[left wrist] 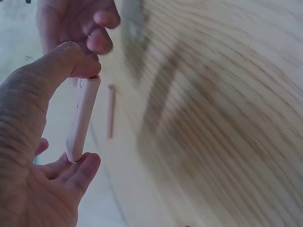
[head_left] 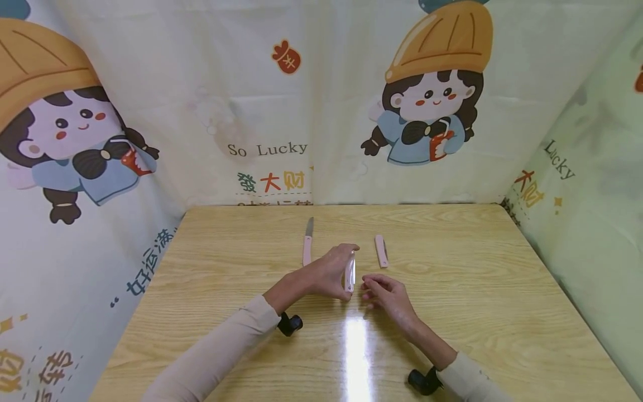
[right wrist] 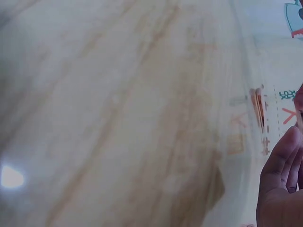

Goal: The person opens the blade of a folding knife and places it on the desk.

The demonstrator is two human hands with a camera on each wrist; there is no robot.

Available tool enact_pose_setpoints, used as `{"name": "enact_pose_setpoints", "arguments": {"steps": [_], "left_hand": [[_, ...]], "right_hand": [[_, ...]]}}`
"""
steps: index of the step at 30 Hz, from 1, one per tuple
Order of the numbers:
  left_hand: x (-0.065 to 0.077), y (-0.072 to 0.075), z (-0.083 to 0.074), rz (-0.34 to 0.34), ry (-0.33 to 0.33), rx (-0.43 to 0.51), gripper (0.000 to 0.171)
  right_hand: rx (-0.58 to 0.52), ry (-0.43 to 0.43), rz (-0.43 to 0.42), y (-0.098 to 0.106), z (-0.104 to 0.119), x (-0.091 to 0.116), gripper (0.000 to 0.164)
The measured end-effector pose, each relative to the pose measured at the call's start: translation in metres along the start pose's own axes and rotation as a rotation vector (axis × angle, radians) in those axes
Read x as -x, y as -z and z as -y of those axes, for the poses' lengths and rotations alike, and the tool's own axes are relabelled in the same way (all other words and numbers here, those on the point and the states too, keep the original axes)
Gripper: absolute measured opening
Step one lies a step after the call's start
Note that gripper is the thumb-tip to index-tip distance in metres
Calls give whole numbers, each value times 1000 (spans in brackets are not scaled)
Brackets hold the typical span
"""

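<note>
My left hand holds a pink folding knife by its two ends, thumb at the near end and fingers at the far end. In the left wrist view the pink handle stands between the thumb above and the fingertips below. My right hand is just to the right of that knife, fingers loosely bent and nothing seen in them. At the right edge of the right wrist view, only part of the right hand shows.
Behind the left hand lies a pink knife with its blade out. A folded pink knife lies beyond the right hand. The wooden table meets printed cloth at its back and sides. Black wrist devices sit under the forearms.
</note>
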State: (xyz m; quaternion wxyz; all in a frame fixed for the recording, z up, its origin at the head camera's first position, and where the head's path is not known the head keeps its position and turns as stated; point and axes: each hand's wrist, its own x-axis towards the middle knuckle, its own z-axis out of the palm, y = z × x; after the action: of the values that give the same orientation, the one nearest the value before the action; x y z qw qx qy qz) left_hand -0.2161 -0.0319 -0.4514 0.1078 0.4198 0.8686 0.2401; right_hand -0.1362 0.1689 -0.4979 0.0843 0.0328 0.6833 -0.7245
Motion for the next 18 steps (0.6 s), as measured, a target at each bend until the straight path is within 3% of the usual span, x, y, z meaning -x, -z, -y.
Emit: {"name": "enact_pose_setpoints", "arguments": {"steps": [9,18], "left_hand": [[1,2,-18,23,-50,-93,97],[2,1,-21,13,-64,-127,94]], "right_hand": [[4,12,-23,-4,3,-6,35],[16,15,-33,-5,9,-8,28]]}}
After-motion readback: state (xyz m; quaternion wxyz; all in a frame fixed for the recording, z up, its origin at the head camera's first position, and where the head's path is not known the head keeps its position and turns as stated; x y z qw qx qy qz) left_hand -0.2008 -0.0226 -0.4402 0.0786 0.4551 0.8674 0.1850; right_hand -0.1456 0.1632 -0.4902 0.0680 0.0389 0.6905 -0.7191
